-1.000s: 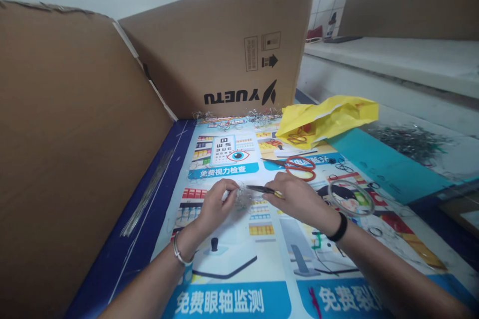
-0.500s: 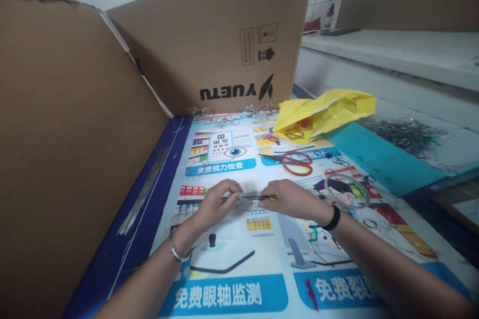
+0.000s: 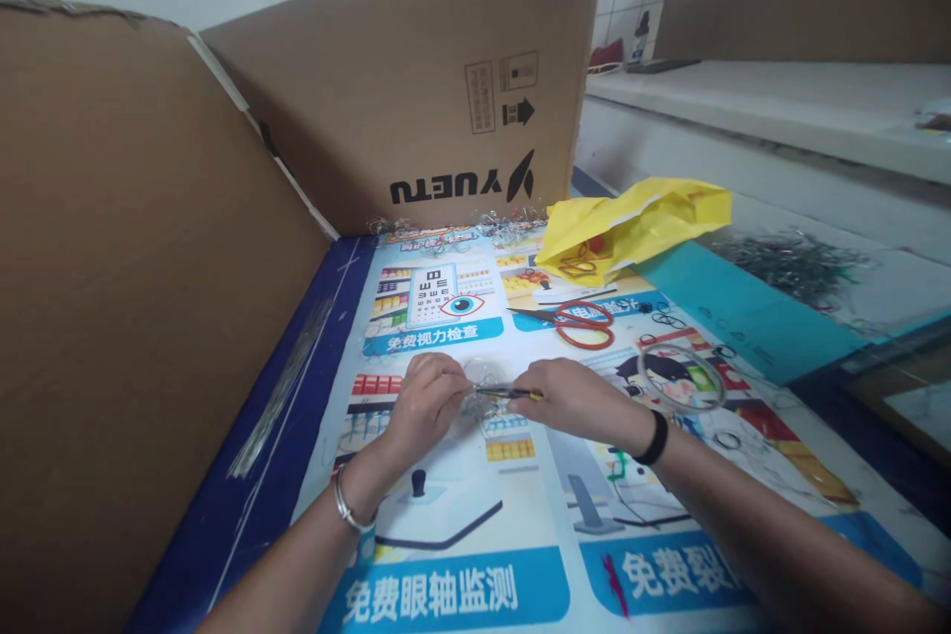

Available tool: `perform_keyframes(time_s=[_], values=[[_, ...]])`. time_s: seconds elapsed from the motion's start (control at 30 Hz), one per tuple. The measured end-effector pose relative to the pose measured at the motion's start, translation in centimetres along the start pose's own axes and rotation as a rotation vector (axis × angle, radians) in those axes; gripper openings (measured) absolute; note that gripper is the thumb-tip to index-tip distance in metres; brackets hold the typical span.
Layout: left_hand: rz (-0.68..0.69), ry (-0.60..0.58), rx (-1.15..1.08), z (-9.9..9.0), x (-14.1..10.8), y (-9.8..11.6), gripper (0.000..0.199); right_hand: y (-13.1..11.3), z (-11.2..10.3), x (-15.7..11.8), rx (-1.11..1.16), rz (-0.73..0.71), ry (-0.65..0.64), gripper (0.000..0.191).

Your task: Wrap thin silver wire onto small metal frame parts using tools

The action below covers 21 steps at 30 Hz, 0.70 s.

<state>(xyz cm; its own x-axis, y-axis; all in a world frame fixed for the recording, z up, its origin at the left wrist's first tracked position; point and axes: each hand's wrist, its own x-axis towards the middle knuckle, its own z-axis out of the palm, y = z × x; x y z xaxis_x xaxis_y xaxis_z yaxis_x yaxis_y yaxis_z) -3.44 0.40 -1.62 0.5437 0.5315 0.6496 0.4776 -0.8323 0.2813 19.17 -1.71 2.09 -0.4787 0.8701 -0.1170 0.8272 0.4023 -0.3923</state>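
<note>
A flat printed sheet (image 3: 453,500) stretches on the near side of both hands. The left grip (image 3: 429,401) pinches a thin wire tangle (image 3: 481,404); the right grip (image 3: 554,391) is wrapped around pliers (image 3: 502,392), their tips meeting the wire between both. Past the right grip lie orange-handled scissors (image 3: 580,312), then a yellow bag (image 3: 661,223); an upright cardboard panel (image 3: 386,89) bounds the far edge.
</note>
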Motion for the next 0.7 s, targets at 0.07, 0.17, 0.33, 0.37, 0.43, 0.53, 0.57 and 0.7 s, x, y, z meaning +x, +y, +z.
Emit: perform_keyframes(time_s=[0.07,0.17,0.33,0.37,0.43,0.53,0.57,0.7], values=[[0.010,-0.010,0.016,0.0,0.0,0.0,0.012,-0.1,0.0,0.0,0.009,0.006,-0.009,0.030],[-0.006,-0.031,0.040,0.0,-0.1,0.0,0.012,-0.2,0.1,0.0,0.043,0.012,-0.018,0.030],[-0.046,-0.069,0.070,0.1,0.0,0.1,0.012,-0.2,0.3,0.0,0.070,0.026,-0.010,0.030],[-0.058,-0.069,0.083,0.2,0.0,0.1,0.013,-0.2,0.4,0.1,0.074,0.027,-0.010,0.030],[-0.085,-0.069,0.101,0.3,0.0,0.1,0.013,-0.1,0.5,0.1,0.091,0.027,-0.010,0.030],[-0.110,-0.061,0.100,0.3,0.1,0.0,0.013,0.0,0.7,0.3,0.136,0.034,-0.020,0.032],[-0.112,-0.058,0.096,0.3,0.1,0.0,0.013,0.0,0.8,0.3,0.152,0.035,-0.023,0.033],[-0.102,-0.057,0.095,0.3,0.1,0.1,0.013,0.1,1.0,0.5,0.180,0.028,-0.037,0.037]])
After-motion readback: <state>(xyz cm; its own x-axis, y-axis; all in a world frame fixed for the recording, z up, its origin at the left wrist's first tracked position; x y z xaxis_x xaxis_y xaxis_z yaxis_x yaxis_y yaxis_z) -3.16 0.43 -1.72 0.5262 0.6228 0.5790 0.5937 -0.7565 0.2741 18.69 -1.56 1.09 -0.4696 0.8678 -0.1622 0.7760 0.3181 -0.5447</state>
